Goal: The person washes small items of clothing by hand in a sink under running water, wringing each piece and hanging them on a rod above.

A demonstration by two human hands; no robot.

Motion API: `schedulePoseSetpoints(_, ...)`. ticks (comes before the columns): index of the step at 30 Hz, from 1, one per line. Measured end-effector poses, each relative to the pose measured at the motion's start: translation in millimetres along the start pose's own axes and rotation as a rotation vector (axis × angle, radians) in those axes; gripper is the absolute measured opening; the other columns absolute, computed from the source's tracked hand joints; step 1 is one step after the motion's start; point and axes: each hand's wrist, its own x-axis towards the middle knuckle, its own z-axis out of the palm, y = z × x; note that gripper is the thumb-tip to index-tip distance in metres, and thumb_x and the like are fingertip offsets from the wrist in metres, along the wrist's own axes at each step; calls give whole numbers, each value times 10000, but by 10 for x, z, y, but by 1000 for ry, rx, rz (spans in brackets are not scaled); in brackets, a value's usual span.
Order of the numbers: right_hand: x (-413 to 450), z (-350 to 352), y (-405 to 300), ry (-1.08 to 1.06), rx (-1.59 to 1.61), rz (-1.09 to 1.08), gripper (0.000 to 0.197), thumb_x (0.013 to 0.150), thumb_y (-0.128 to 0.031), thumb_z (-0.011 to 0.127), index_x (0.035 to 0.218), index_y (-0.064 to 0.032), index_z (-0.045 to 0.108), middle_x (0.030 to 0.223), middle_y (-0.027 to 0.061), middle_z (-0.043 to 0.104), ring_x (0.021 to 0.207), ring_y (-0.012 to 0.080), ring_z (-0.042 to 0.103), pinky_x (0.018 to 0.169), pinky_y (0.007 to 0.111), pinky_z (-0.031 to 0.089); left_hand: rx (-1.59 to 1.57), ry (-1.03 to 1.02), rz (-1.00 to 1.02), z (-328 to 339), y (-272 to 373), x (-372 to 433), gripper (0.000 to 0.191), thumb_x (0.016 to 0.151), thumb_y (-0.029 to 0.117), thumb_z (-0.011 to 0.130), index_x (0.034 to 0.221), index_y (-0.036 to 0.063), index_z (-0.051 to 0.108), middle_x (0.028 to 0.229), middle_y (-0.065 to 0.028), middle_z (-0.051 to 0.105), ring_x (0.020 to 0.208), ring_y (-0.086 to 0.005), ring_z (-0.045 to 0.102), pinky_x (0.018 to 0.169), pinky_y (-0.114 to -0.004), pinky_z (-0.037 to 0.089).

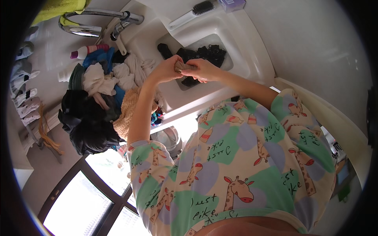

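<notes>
My left hand [166, 70] and my right hand [206, 70] meet over a white sink basin [245, 44]. Between them they grip a small, bunched greyish-beige cloth [185, 67]. Black wet fabric [211, 54] lies in shallow water under my hands. A separate dark piece [164, 50] rests at the basin's left side. My fingers cover part of the cloth, so its full shape is hidden.
Left of the sink, piled laundry [97, 79] includes black garments [88, 124] and a tan textured cloth [128, 106]. Behind stand a pink-and-purple bottle [88, 51] and a chrome faucet [127, 17]. A scrubbing brush [192, 14] and a purple box [232, 4] sit on the far rim.
</notes>
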Motion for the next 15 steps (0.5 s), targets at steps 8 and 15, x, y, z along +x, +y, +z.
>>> schedulePoseSetpoints(8,-90,-96,-34,-946,1813,369,488,982,-441,537,1181,5,526,790,30,512,502,18,424,412,153,370,585,925,556,236,151,-327,822,626,268,867,1368,246,512,1475,-146,351,1293,-376,406,1063,-518,361)
schedulePoseSetpoints(15,-201,154,-217,-1097,1745,315,538,982,-446,532,1239,23,477,814,29,511,502,13,438,408,130,366,660,875,848,-41,315,-414,494,662,143,713,1143,126,603,1096,-95,614,945,-275,662,742,-370,584)
